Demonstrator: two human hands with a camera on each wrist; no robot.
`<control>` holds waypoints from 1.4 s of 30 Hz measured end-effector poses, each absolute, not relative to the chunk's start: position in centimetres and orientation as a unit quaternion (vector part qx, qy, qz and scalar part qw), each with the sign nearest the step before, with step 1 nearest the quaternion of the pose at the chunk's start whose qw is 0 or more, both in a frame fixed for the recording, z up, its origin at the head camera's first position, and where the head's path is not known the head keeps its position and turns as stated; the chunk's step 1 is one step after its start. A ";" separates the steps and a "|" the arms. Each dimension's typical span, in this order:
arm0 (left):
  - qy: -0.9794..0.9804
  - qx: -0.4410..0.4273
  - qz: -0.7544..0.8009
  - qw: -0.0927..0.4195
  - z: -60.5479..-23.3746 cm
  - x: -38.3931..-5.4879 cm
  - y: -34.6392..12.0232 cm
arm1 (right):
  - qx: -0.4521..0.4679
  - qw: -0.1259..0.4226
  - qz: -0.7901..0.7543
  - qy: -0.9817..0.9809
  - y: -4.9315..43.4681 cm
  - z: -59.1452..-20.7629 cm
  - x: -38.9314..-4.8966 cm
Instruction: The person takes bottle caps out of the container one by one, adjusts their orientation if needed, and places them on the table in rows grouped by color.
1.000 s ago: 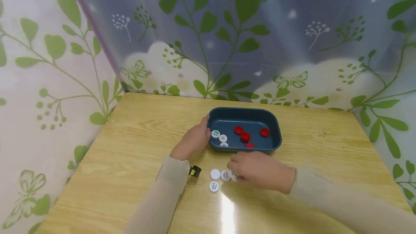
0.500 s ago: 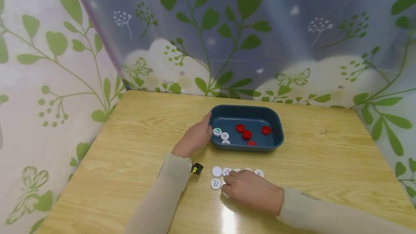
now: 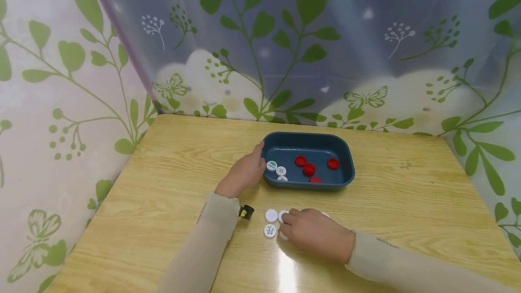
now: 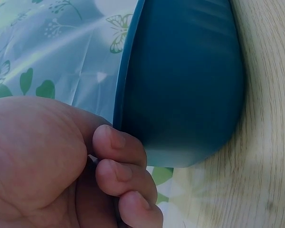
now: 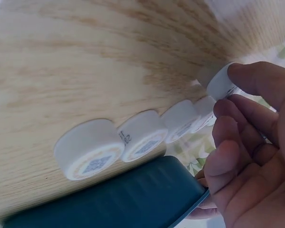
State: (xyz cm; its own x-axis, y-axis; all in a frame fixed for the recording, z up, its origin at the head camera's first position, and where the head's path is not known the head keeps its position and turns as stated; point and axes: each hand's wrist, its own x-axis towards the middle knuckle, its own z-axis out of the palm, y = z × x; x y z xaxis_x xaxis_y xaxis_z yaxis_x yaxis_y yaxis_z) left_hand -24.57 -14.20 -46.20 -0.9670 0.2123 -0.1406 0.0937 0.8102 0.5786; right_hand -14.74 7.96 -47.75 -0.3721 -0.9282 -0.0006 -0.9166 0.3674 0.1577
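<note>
My left hand (image 3: 243, 173) grips the left end of a dark blue plastic bin (image 3: 309, 185), its fingertips (image 4: 123, 178) curled by the wall. My right hand (image 3: 315, 235) is low over the wooden table in front of the bin. In the right wrist view it pinches a white bottle cap (image 5: 221, 84) between thumb and finger. Beyond that cap runs a row of white bottle caps (image 5: 142, 135) with printed tops, partly covered by the hand in the head view. A plain white cap (image 3: 271, 215) begins the row at the left; a printed cap (image 3: 270, 230) lies just below it.
Inside the bin, several red caps (image 3: 309, 169) lie in the middle and right, and white caps (image 3: 281, 171) sit at the left end. A leaf-patterned curtain (image 3: 285, 58) rises behind the table (image 3: 183, 157).
My right hand has moved from the row toward the front of the table, then shifted slightly back over the row, hiding more of it. My left hand has stayed on the bin.
</note>
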 end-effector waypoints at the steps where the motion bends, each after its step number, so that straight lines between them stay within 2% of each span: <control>1: 0.946 0.081 0.298 0.100 -46.2 -24.6 -14.3 | 0.558 0.040 -0.062 -0.827 7.9 -47.8 -14.8; 12: 0.943 0.073 0.306 0.107 -46.5 -24.7 -14.9 | 0.527 -0.042 0.013 -0.849 7.8 -45.4 -15.6; 19: 0.942 0.074 0.308 0.110 -46.8 -24.7 -15.2 | 0.487 0.040 0.102 -0.866 8.3 -41.9 -20.1; 22: 0.943 0.067 0.305 0.112 -46.9 -24.7 -15.3 | 0.455 0.042 0.097 -0.884 8.1 -40.8 -23.2; 27: 0.942 0.067 0.307 0.121 -47.1 -24.8 -15.1 | 0.414 -0.016 0.027 -0.910 7.0 -40.5 -28.2; 32: 0.942 0.080 0.302 0.121 -47.0 -24.8 -14.6 | 0.434 -0.101 -0.035 -0.894 4.9 -42.2 -30.3; 37: 0.942 0.091 0.302 0.116 -47.0 -25.0 -14.5 | 0.460 -0.105 -0.050 -0.880 3.2 -43.8 -30.2; 42: 0.943 0.093 0.302 0.106 -46.7 -25.0 -14.7 | 0.444 -0.105 -0.062 -0.888 2.7 -43.8 -30.5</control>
